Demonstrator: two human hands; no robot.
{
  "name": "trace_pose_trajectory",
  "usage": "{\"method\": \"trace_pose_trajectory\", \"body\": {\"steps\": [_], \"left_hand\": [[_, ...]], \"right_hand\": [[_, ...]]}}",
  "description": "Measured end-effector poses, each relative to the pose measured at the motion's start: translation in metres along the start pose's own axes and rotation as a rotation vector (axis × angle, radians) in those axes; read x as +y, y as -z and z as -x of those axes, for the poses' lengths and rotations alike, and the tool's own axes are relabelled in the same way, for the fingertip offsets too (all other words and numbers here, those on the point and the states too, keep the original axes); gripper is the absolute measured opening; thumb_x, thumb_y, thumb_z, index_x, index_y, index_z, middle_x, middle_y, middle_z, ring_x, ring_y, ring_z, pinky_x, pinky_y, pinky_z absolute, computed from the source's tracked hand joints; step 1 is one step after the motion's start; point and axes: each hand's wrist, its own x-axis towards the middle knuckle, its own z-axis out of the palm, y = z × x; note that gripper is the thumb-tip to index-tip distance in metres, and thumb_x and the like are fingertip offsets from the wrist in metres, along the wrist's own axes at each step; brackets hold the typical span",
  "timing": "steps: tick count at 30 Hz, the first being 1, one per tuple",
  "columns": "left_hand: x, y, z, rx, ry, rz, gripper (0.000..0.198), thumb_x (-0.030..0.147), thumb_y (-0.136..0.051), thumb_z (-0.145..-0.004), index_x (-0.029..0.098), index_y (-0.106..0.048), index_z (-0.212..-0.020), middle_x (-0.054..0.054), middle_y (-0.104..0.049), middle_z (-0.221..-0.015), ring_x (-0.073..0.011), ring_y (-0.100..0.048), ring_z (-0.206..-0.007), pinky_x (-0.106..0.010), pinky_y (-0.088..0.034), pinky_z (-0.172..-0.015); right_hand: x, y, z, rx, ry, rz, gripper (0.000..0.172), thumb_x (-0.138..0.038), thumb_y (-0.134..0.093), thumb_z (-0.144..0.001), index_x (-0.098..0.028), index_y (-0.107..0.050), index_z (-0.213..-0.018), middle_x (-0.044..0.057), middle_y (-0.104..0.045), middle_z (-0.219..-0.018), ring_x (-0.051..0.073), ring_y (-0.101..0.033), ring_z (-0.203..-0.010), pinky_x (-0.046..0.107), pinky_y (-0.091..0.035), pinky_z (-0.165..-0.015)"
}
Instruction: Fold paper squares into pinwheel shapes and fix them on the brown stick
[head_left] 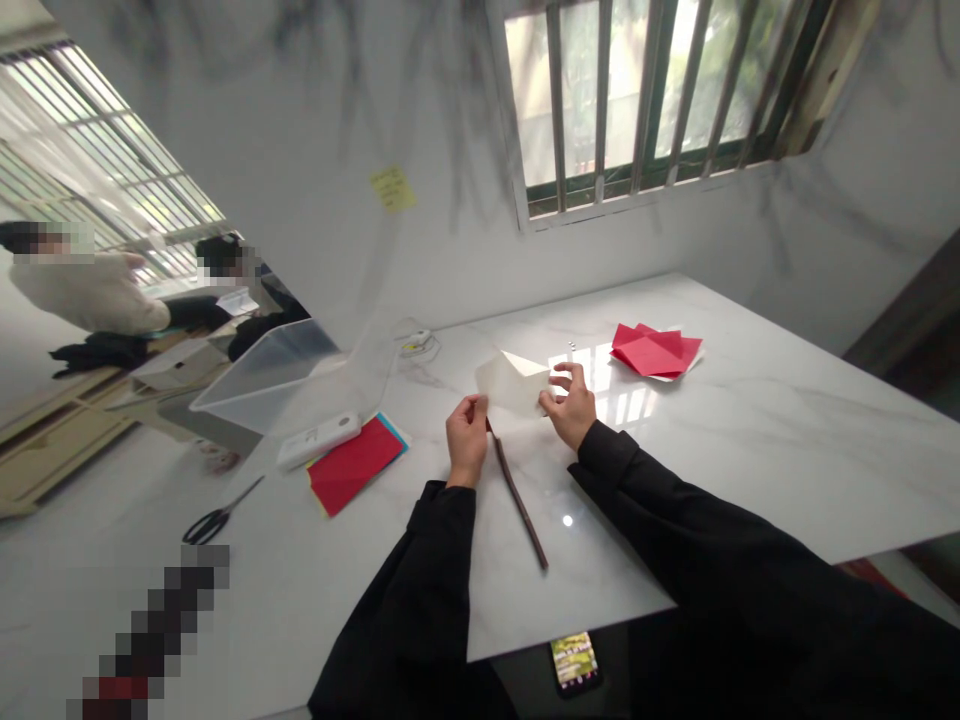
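Observation:
A cream sheet of paper point(517, 385), bent with a raised fold, is held up just over the marble-patterned table. My left hand point(468, 440) pinches its left edge between thumb and fingers. On the other side, my right hand point(571, 408) grips the right edge with its fingers curled. Below the paper lies a thin dark brown stick point(521, 505), slanting toward the table's front edge. Its upper end reaches close beside my left hand; whether the two touch I cannot tell.
Red sheets point(652, 352) lie stacked at the right rear. Left are more red paper point(357, 465), a white device point(319, 442), scissors point(214, 522) and a clear plastic bin point(259, 385). A phone point(576, 663) is below the front edge. Two people sit at far left.

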Motion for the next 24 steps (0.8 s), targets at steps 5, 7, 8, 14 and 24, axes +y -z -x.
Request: {"method": "trace_pose_trajectory", "body": {"steps": [5,7,8,14,24], "left_hand": [[0.000,0.001,-0.001,0.068,0.088,0.107,0.040,0.054,-0.080,-0.071,0.016,-0.067,-0.078,0.001,-0.060,-0.066,-0.0113,-0.053,-0.059,-0.023,-0.044,-0.057],[0.003,0.001,0.001,0.068,0.112,0.139,0.041,0.054,-0.081,-0.069,0.017,-0.066,-0.077,0.002,-0.059,-0.066,-0.0109,-0.052,-0.059,-0.022,-0.043,-0.057],[0.004,0.001,0.001,0.068,0.121,0.145,0.041,0.054,-0.081,-0.068,0.017,-0.065,-0.076,0.003,-0.057,-0.065,-0.0108,-0.052,-0.059,-0.022,-0.043,-0.057],[0.003,0.003,-0.001,0.061,0.093,0.066,0.042,0.056,-0.078,-0.072,0.017,-0.063,-0.074,0.004,-0.053,-0.063,-0.0104,-0.049,-0.058,-0.022,-0.042,-0.056],[-0.008,0.014,-0.015,-0.032,0.035,-0.034,0.046,0.063,-0.076,-0.075,0.018,-0.065,-0.077,0.001,-0.056,-0.065,-0.0127,-0.051,-0.060,-0.024,-0.046,-0.059]], "right_hand": [[-0.003,0.002,0.002,-0.019,0.055,0.021,0.030,-0.030,-0.062,-0.078,-0.023,-0.057,-0.106,0.006,-0.071,-0.111,0.011,-0.062,-0.055,0.027,-0.055,-0.054],[-0.005,0.004,0.002,-0.028,0.098,0.033,0.026,-0.028,-0.059,-0.081,-0.023,-0.061,-0.107,0.005,-0.070,-0.117,0.011,-0.061,-0.055,0.027,-0.055,-0.053],[-0.006,0.005,0.002,-0.022,0.123,0.045,0.030,-0.027,-0.058,-0.082,-0.024,-0.062,-0.111,0.005,-0.070,-0.121,0.011,-0.061,-0.056,0.028,-0.055,-0.055],[-0.001,0.008,-0.004,-0.089,0.277,0.183,0.036,-0.017,-0.053,-0.079,-0.024,-0.075,-0.106,0.005,-0.072,-0.123,0.023,-0.068,-0.103,0.038,-0.057,-0.090],[0.017,0.011,-0.026,-0.219,-0.056,-0.020,0.048,-0.037,-0.059,-0.090,-0.023,-0.067,-0.135,0.007,-0.067,-0.107,0.013,-0.061,-0.074,0.028,-0.059,-0.066]]}}
